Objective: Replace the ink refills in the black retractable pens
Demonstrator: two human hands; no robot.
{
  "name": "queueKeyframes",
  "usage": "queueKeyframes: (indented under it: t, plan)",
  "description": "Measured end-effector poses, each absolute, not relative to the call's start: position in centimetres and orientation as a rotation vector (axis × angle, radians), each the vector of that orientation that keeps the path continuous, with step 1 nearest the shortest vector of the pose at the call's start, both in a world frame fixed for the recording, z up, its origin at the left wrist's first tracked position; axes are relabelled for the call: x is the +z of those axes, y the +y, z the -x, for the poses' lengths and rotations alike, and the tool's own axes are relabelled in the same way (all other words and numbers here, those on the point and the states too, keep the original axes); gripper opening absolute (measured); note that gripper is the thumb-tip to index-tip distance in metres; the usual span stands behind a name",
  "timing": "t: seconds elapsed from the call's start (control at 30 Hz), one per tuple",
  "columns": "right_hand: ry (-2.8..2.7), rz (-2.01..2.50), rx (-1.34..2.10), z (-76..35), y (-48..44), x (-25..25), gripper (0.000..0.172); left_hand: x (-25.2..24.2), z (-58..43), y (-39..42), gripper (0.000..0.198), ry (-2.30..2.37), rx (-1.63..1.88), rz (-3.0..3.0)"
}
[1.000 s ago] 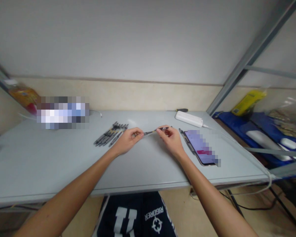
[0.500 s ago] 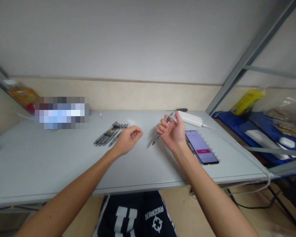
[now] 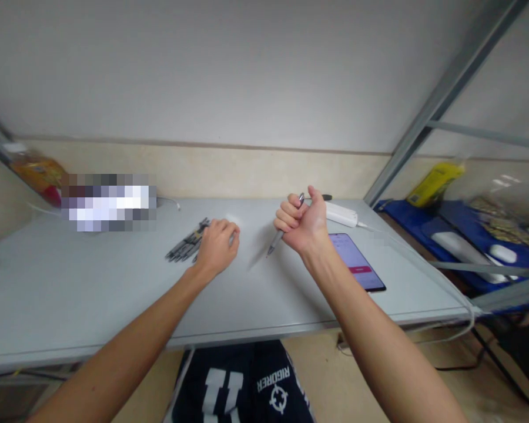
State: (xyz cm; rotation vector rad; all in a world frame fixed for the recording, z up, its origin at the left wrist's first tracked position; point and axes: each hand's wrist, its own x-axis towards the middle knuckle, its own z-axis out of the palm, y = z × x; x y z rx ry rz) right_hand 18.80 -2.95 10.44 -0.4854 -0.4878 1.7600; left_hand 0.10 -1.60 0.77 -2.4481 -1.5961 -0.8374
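Note:
My right hand (image 3: 297, 220) is closed in a fist around a grey click pen (image 3: 275, 241). The pen slants with its tip pointing down and left, above the table, and its clip end shows past the fingers. My left hand (image 3: 218, 244) is palm down with the fingers curled together, and it partly covers the right side of a bundle of pens (image 3: 185, 245). Several grey and black pens lie there side by side on the table. Whether the left fingers hold anything is hidden beneath the hand.
A phone (image 3: 357, 264) with a lit screen lies on the light table (image 3: 114, 305), right of my right forearm. Behind it are a white power strip (image 3: 341, 215) and a dark-handled screwdriver (image 3: 327, 197). A bottle (image 3: 37, 173) and a blurred-out item (image 3: 110, 202) stand back left.
My left hand has turned more palm down and shifted slightly left, covering more of the pens. My right fist has tightened and tilted, and the pen's tip has swung slightly left.

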Motion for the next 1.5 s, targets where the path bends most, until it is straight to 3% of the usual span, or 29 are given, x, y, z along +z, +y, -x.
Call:
queueKeyframes:
  t: [0.37,1.5]
  plan:
    - [-0.445,0.394,1.732,-18.49,-2.83,10.77,0.044,0.99,0.12,-1.94,0.023,-1.868,-0.549,2.198]
    - [-0.478,0.417,1.707,-19.08,-2.74,10.53,0.041,0.67,0.45,-1.66,0.032,-1.904,-0.432,2.248]
